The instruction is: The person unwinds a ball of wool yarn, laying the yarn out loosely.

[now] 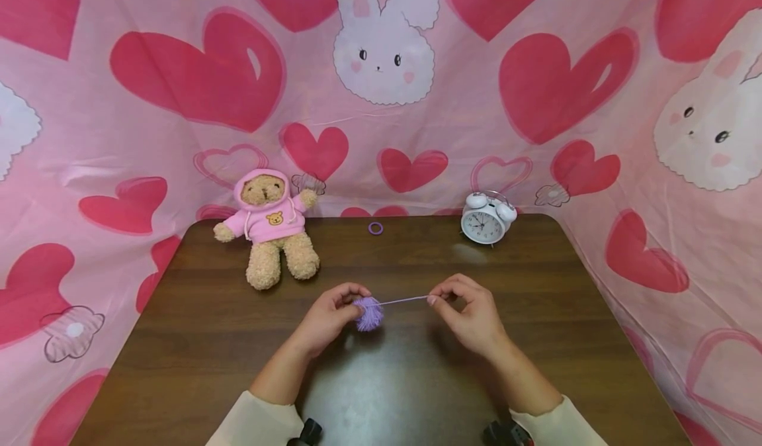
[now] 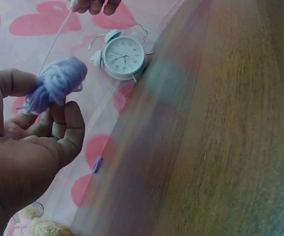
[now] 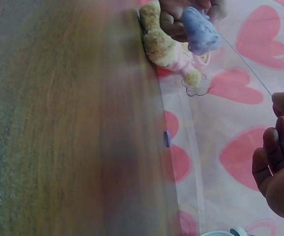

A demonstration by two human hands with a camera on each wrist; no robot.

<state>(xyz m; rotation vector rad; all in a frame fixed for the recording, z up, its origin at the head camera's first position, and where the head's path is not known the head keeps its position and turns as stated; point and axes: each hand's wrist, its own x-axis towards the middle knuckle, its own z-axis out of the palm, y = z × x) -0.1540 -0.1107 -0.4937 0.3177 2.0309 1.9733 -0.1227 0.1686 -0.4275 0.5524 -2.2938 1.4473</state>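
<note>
A small bundle of purple yarn point(image 1: 370, 315) is pinched between the thumb and fingers of my left hand point(image 1: 331, 317), above the middle of the table. One strand of yarn point(image 1: 403, 300) runs taut from the bundle to the right. Its far end is pinched by the thumb and forefinger of my right hand point(image 1: 470, 313). In the left wrist view the bundle point(image 2: 58, 83) looks wound round its middle, with loose loops at its ends. The right wrist view shows the strand point(image 3: 245, 64) stretched straight between both hands.
A teddy bear point(image 1: 270, 227) in a pink hoodie sits at the table's back left. A purple ring point(image 1: 376, 228) lies near the back edge. At the back right stands a white alarm clock point(image 1: 485, 219). Behind the dark wooden table point(image 1: 381, 393) hangs a pink cloth with hearts.
</note>
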